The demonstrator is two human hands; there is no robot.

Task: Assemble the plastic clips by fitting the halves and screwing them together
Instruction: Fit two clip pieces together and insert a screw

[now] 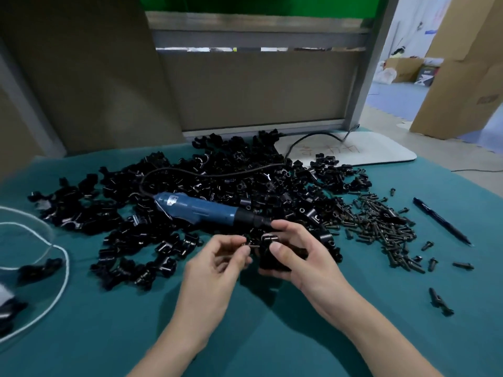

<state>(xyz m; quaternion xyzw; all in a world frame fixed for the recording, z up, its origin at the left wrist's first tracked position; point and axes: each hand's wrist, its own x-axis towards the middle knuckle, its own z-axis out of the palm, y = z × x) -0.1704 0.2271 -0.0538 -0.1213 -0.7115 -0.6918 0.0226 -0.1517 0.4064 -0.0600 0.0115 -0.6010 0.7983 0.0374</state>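
Pinched 1 screw (250, 245) in left hand (217, 259), just beside clip (269, 258), likely for insertion | gripped clip in right hand (299, 257) above near-centre worktop (81, 336), steadying it | noted screwdriver (198, 210) just beyond, within reach.

You're over matt cloth (245, 336); your clip halves (231, 180) shine glossy plastic, the screws (381, 229) dull dark metal, the electric screwdriver (201, 210) smooth plastic.
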